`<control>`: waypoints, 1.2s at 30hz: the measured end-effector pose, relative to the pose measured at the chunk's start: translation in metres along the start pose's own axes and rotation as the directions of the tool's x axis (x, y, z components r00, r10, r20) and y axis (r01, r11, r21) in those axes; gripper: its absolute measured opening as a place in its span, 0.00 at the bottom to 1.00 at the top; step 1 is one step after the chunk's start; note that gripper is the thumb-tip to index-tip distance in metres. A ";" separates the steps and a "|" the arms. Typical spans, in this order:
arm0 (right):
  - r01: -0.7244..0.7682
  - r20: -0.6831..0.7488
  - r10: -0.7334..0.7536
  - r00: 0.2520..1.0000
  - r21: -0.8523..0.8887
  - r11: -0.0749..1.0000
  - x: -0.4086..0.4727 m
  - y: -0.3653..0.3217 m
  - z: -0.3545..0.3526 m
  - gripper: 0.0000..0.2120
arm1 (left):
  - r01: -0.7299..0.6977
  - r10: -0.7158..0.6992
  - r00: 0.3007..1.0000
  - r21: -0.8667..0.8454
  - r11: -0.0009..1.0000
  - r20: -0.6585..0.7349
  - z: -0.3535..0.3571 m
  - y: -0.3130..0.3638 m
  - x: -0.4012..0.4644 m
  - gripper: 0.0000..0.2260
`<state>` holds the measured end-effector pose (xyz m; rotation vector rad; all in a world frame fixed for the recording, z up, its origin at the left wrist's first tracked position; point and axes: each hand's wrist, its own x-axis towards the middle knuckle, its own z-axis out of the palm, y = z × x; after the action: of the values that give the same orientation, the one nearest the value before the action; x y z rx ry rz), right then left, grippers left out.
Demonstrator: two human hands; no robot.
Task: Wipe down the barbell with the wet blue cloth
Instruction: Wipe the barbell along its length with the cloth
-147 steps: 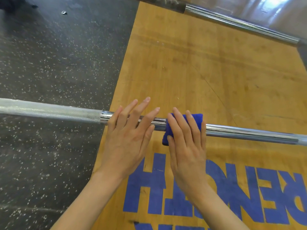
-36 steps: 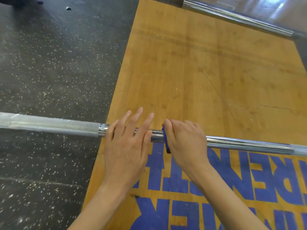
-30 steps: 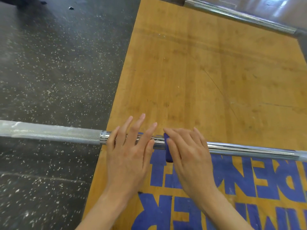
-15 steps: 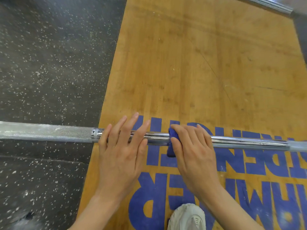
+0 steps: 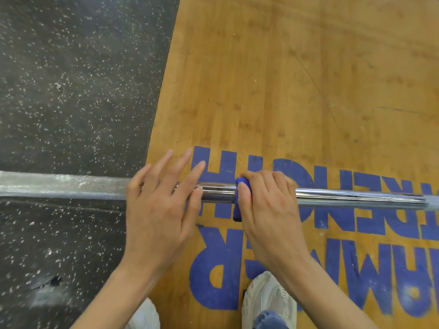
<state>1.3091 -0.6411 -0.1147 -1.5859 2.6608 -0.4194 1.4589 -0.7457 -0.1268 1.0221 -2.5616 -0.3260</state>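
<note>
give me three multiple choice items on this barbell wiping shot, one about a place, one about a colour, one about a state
1. Where does the left hand rest?
A. flat on the barbell, left of the cloth
B. on the black rubber floor
C. on a shoe

2. What colour is the lettering on the wooden platform?
A. red
B. blue
C. white

3. How does the right hand meet the cloth?
A. hovers above it
B. lies flat beside it
C. grips it round the bar

Answers:
1 A: its straight fingers lie across the barbell beside the cloth.
2 B: the big letters under the bar are blue.
3 C: its fingers curl over the bar with the cloth beneath them.
</note>
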 end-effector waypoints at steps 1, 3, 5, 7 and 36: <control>0.020 0.010 -0.020 1.000 0.006 1.000 -0.002 0.000 -0.001 0.20 | -0.007 0.007 1.000 0.003 1.000 0.005 0.001 -0.001 -0.001 0.18; 0.092 0.038 -0.093 0.995 0.035 0.995 -0.007 0.008 -0.007 0.19 | -0.010 0.010 1.000 0.000 1.000 0.006 0.003 -0.001 -0.006 0.18; 0.141 0.047 -0.144 0.988 0.054 0.988 -0.009 0.015 -0.014 0.19 | -0.009 0.009 1.000 -0.008 1.000 -0.003 0.003 -0.001 -0.009 0.17; 0.133 0.048 -0.138 0.989 0.088 0.987 -0.012 0.013 -0.015 0.20 | -0.008 0.008 1.000 -0.014 1.000 -0.010 0.003 0.000 -0.012 0.17; 0.206 -0.002 -0.206 0.979 -0.031 0.978 -0.032 -0.032 -0.005 0.18 | -0.027 0.029 0.999 0.068 0.997 -0.025 -0.002 0.008 -0.070 0.19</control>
<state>1.3512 -0.6271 -0.1065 -1.8800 2.5271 -0.3900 1.5020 -0.6912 -0.1399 1.0067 -2.5774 -0.2184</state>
